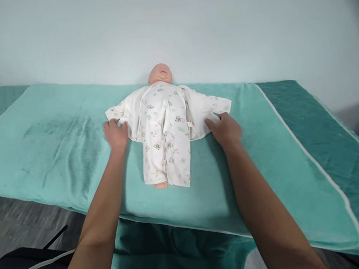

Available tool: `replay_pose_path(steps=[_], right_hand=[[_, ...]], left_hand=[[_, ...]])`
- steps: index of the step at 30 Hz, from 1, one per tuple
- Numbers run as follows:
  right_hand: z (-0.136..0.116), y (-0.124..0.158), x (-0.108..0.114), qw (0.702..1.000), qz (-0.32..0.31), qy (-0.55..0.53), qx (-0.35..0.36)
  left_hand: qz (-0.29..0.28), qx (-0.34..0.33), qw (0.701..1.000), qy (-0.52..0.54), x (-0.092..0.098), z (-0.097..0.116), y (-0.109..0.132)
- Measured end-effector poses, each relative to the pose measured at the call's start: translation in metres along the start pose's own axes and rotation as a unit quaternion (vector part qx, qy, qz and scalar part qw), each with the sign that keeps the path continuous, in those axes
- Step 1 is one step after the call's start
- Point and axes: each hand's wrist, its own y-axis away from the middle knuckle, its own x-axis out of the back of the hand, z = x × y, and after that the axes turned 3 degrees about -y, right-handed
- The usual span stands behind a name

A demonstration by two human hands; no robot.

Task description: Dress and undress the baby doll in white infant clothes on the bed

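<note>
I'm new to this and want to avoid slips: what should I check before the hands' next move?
1. Doll lying on its back on the green cover: ok.
2. Left hand and right hand at opposite sides of the printed clothing: ok.
3. Firm grip on the cloth: cannot tell; the fingers partly hide it.
4. Sleeves spread out to both sides: ok.
5. Doll's arms inside the sleeves: cannot tell; no doll hands show.
6. Both feet fully covered: not ok; toes show below one leg.
</note>
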Motion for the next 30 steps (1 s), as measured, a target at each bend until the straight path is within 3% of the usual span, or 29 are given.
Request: replay_pose_path(steps=[2, 4, 7, 10, 11, 13, 15, 16, 18, 20, 22, 24, 26, 30], right_hand=[[-0.003, -0.001, -0.001, 0.998, -0.016, -0.058, -0.005], [-0.013, -0.002, -0.002, 0.978, -0.009, -0.206, 0.007], [-0.044, 0.005, 0.006, 0.896, 0.002, -0.439, 0.061], [-0.086, 0.025, 0.032, 0.858, -0.043, -0.48, 0.177], [-0.097, 0.032, 0.044, 0.85, -0.08, -0.465, 0.234], [-0.113, 0.045, 0.065, 0.837, -0.243, -0.364, 0.329], [-0.118, 0.051, 0.079, 0.804, -0.383, -0.289, 0.352], [-0.118, 0.051, 0.081, 0.793, -0.413, -0.289, 0.343], [-0.118, 0.044, 0.077, 0.795, -0.38, -0.355, 0.313], [-0.123, 0.03, 0.064, 0.817, -0.268, -0.423, 0.287], [-0.138, 0.015, 0.046, 0.847, -0.16, -0.424, 0.279], [-0.161, -0.001, 0.028, 0.875, -0.092, -0.372, 0.296], [-0.187, -0.018, 0.01, 0.891, -0.071, -0.295, 0.338], [-0.232, -0.055, -0.025, 0.916, -0.11, -0.115, 0.369]], left_hand=[[-0.018, 0.008, 0.999, -0.034, 0.0, 0.004, -0.003], [-0.025, 0.0, 0.998, -0.05, 0.0, 0.005, -0.003], [-0.023, -0.016, 0.999, -0.039, 0.0, 0.002, -0.003], [-0.017, 0.015, 0.999, 0.032, -0.001, -0.003, -0.004], [-0.012, 0.028, 0.997, 0.066, -0.001, -0.005, -0.004], [0.004, 0.039, 0.99, 0.136, -0.002, -0.008, -0.004], [0.018, 0.028, 0.979, 0.2, -0.003, -0.01, -0.004], [0.02, 0.022, 0.972, 0.232, -0.003, -0.01, -0.003], [0.011, 0.012, 0.955, 0.296, -0.002, -0.009, -0.001], [-0.007, 0.004, 0.934, 0.358, 0.0, -0.006, 0.001], [-0.027, 0.001, 0.91, 0.414, 0.003, -0.003, 0.003], [-0.043, 0.008, 0.886, 0.461, 0.006, -0.001, 0.005], [-0.057, 0.021, 0.869, 0.492, 0.007, 0.0, 0.006], [-0.058, 0.028, 0.862, 0.503, 0.008, 0.001, 0.005]])
